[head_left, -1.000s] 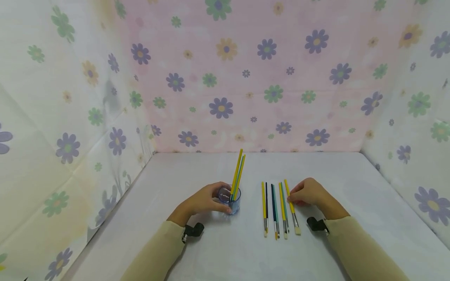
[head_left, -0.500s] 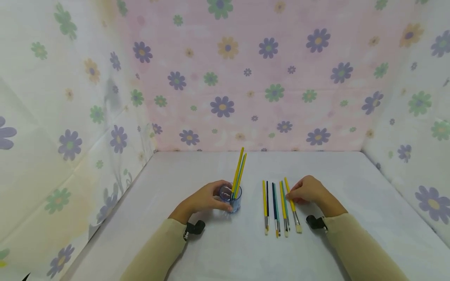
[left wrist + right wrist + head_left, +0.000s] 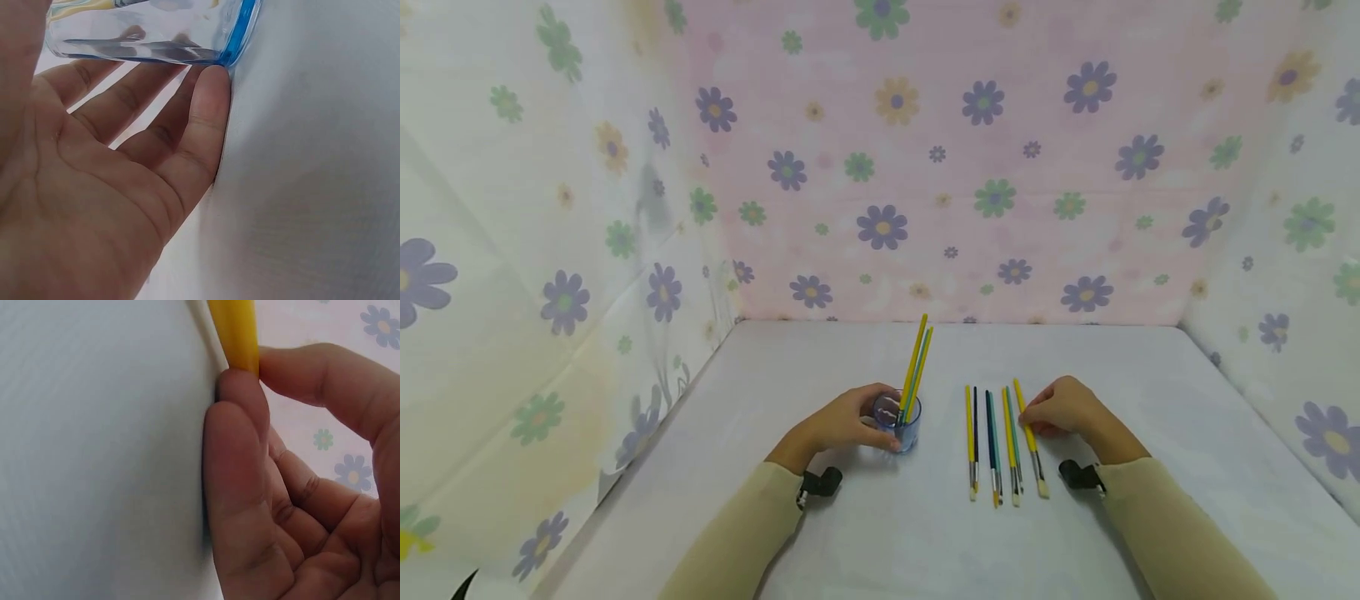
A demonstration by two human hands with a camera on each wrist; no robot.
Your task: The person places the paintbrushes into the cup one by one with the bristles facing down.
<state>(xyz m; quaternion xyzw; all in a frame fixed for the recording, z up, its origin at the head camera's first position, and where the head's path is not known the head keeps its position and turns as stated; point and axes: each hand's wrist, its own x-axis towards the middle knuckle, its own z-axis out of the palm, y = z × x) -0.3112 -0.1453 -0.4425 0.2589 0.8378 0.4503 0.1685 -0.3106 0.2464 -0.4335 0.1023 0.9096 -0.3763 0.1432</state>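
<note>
My left hand (image 3: 842, 425) curls round a clear, blue-tinted glass (image 3: 908, 437) standing on the table; in the left wrist view its fingers lie behind and under the side of the glass (image 3: 150, 34). Two yellow paintbrushes (image 3: 913, 367) and a green one lean in the glass, handles up. My right hand (image 3: 1062, 410) pinches a yellow paintbrush (image 3: 1032, 442) at the right end of a row. That brush lies at a slight slant, bristles towards me. In the right wrist view thumb and fingertips meet on its yellow handle (image 3: 236, 331).
Left of the pinched brush lie several more paintbrushes in pairs: yellow and black (image 3: 971, 433), dark blue and green (image 3: 991, 437), yellow and green (image 3: 1008, 437). Flower-patterned cloth walls (image 3: 955, 175) enclose the white table (image 3: 820, 358) at the back and both sides.
The head view has shifted slightly, so everything sits a little further right in it. Both hands keep their places on the glass and the brush.
</note>
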